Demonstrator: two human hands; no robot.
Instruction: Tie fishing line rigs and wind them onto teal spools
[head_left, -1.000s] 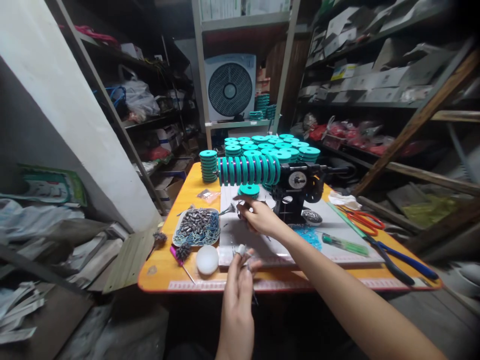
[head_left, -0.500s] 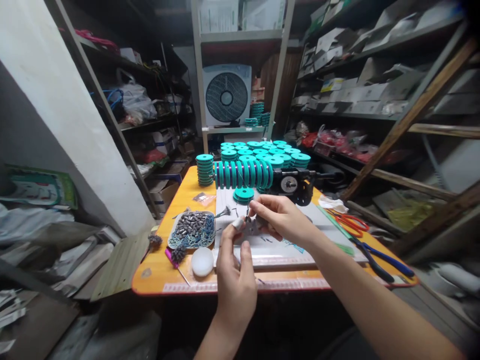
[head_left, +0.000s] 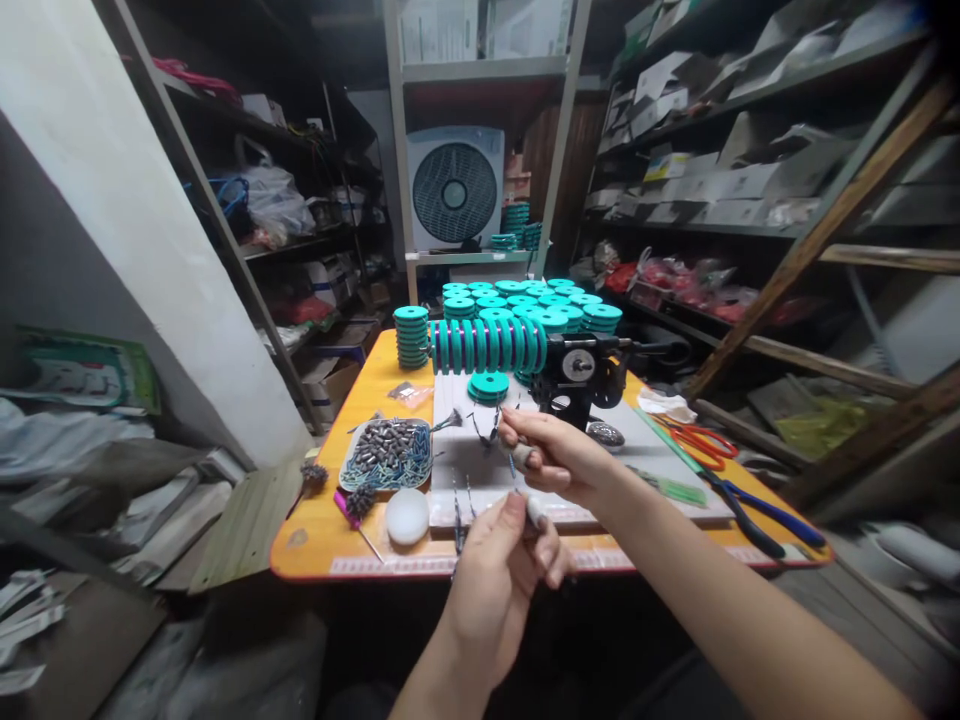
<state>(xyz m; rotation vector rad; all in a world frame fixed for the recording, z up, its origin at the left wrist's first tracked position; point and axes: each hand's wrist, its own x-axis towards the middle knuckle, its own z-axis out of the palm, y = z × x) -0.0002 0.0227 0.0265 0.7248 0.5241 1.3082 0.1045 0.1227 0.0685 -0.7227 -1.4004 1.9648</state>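
My right hand (head_left: 566,455) is closed in a pinch over the white board (head_left: 645,475), at a thin line (head_left: 513,467) with small dark parts on it. Lower and nearer to me, my left hand (head_left: 499,570) pinches the same line, its bluish stretch showing between the two hands. Wrappings cover a fingertip on each hand. The exact piece under the left fingertips is hidden. Left of my fingers, several thin dark strands (head_left: 457,510) hang or lie across the board. Beyond them stands a small stack of teal spools (head_left: 488,387).
A tray (head_left: 343,470) holds grey sinker-like pieces and blue tubes. Near it are a round white container (head_left: 407,516) and a magenta-handled tool (head_left: 346,508). A black winding device (head_left: 581,370) carries a row of teal spools (head_left: 487,345). Orange scissors (head_left: 701,440) and blue-handled pliers (head_left: 772,520) lie right.
My left hand has dropped toward me and slightly right, apart from the right fingertips. A bluish stretch of line now shows between the hands, and dark strands appear at the board's left.
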